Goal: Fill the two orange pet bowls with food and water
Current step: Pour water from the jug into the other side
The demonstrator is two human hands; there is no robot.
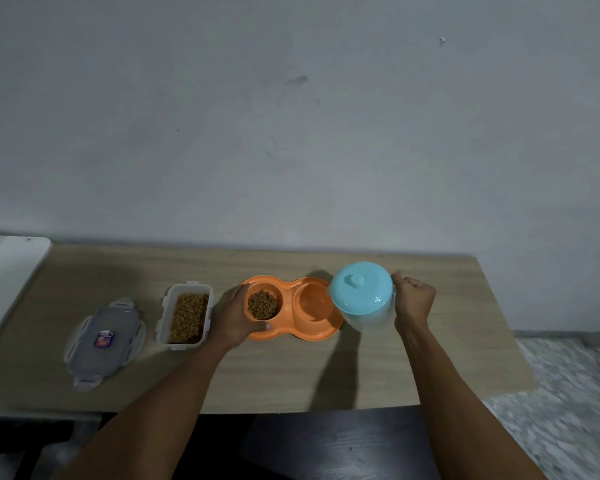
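An orange double pet bowl (pixel 291 332) sits on the wooden table. Its left bowl holds brown kibble (pixel 263 304); its right bowl (pixel 314 301) looks orange inside, and I cannot tell whether there is water in it. My left hand (pixel 234 315) grips the left end of the bowl, thumb on the front rim. My right hand (pixel 413 299) is curled round the handle of a clear jug with a light blue lid (pixel 359 289). The jug is lifted and leans over the right bowl's edge.
An open clear container of kibble (pixel 186 315) stands left of the bowl, with its clip lid (pixel 104 342) lying further left. A white surface (pixel 4 271) adjoins the table's left end. The grey wall runs along the table's back edge (pixel 291 252).
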